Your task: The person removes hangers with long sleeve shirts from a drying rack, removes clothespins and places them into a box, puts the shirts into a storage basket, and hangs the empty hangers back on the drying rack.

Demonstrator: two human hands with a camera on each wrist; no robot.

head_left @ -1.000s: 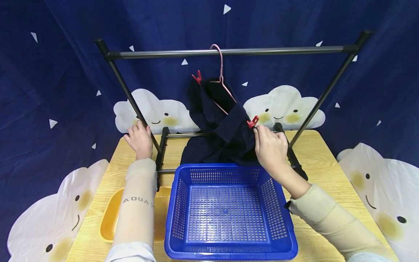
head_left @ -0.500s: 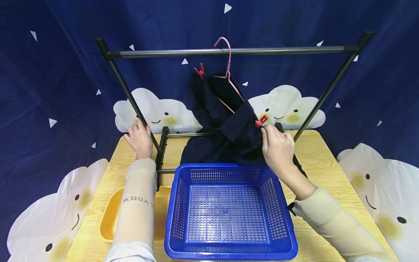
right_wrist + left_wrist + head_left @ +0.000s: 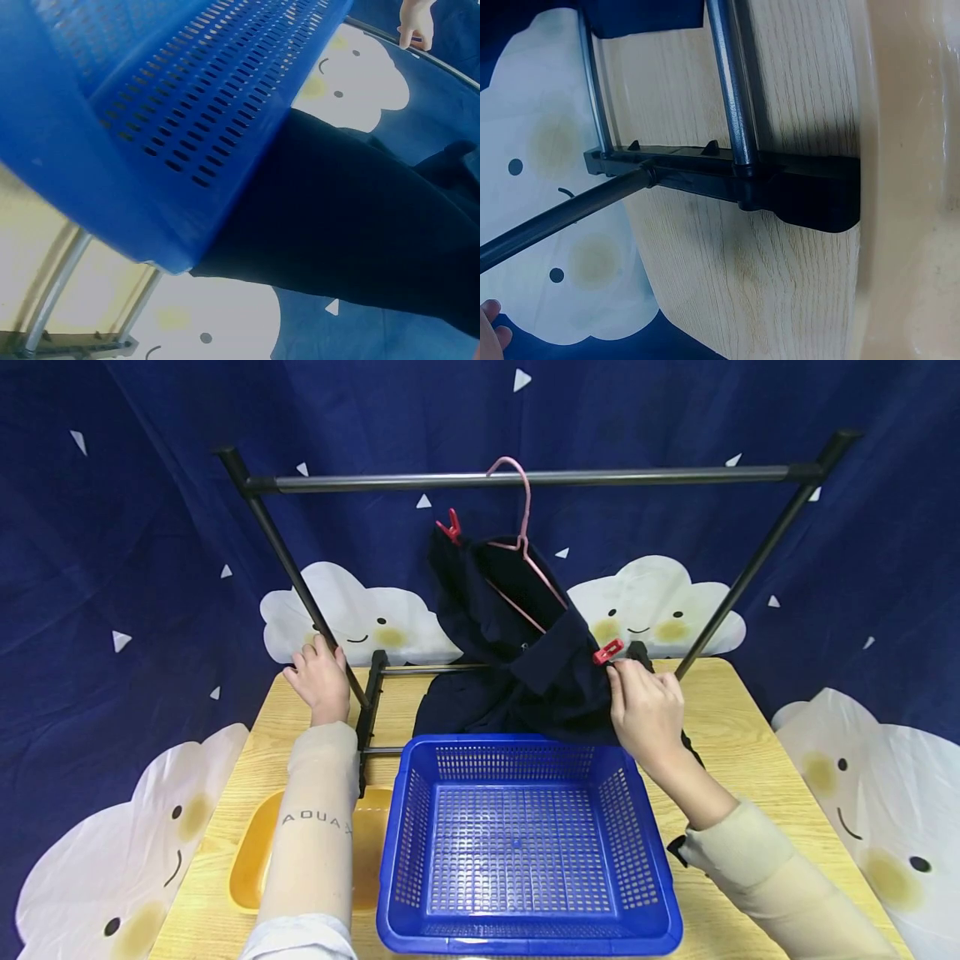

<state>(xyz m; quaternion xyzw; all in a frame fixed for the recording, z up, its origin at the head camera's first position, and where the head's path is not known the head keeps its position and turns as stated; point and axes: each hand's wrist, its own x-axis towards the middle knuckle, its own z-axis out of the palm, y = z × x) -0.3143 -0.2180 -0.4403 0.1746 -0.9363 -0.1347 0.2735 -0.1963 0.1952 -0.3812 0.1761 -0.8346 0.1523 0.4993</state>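
A dark navy garment (image 3: 517,610) hangs on a pink hanger (image 3: 527,514) with its hook over the rack's top bar. One red clothespin (image 3: 451,527) clips its left shoulder; another red clothespin (image 3: 608,651) is on the right. Just below that second clip, my right hand (image 3: 647,708) pinches the garment's edge and draws it sideways. My left hand (image 3: 321,683) holds the left post of the black clothes rack (image 3: 285,556), thumb on one side and fingers on the other. In the right wrist view the garment's dark cloth (image 3: 352,217) stretches behind the basket.
A blue perforated basket (image 3: 393,860) stands in front of the rack on the wooden table (image 3: 705,718). Partly under the left forearm sits a yellow tray (image 3: 247,868). A dark blue curtain (image 3: 637,410) with clouds hangs behind.
My right hand has moved right and slightly down, pulling the garment and right clothespin along. The hanger hook rose, then sank back and now sits farther right. My left hand stayed put.
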